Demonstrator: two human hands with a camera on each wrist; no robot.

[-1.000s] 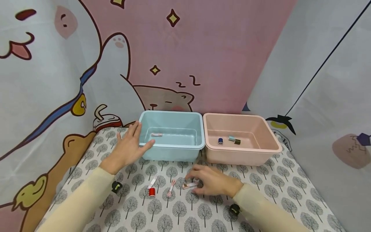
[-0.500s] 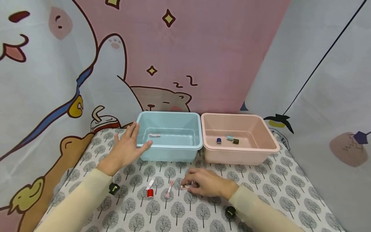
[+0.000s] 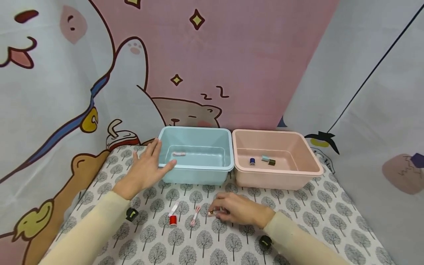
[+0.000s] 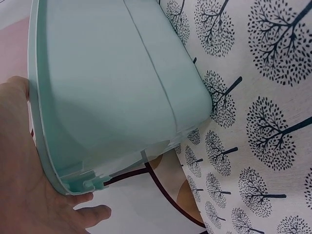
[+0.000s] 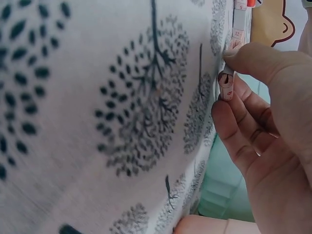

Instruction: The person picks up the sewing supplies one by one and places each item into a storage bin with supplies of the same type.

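Observation:
My left hand (image 3: 143, 171) rests at the left front corner of a light blue plastic bin (image 3: 198, 176), fingers spread along its left rim and thumb at the front rim. In the left wrist view, the bin's wall (image 4: 112, 83) fills much of the picture. My right hand (image 3: 236, 208) is low over the cloth, pinching a small folded measuring tape (image 5: 226, 87) between thumb and fingertips; most of it is hidden. To its left lie a pink folded measuring tape (image 3: 195, 216), a white folded strip (image 3: 173, 209) and a red thread spool (image 3: 173, 221).
A pink plastic bin (image 3: 278, 179) stands right beside the blue one, holding a blue spool (image 3: 252, 161), a light blue spool (image 3: 265, 158) and a dark green spool (image 3: 272, 162). One folded strip (image 3: 179, 154) lies inside the blue bin. Cartoon-printed cloth (image 3: 251, 66) hangs behind.
My right hand has shifted slightly left, and its thumb and fingertips have closed on the folded measuring tape. The left hand stays at the blue bin.

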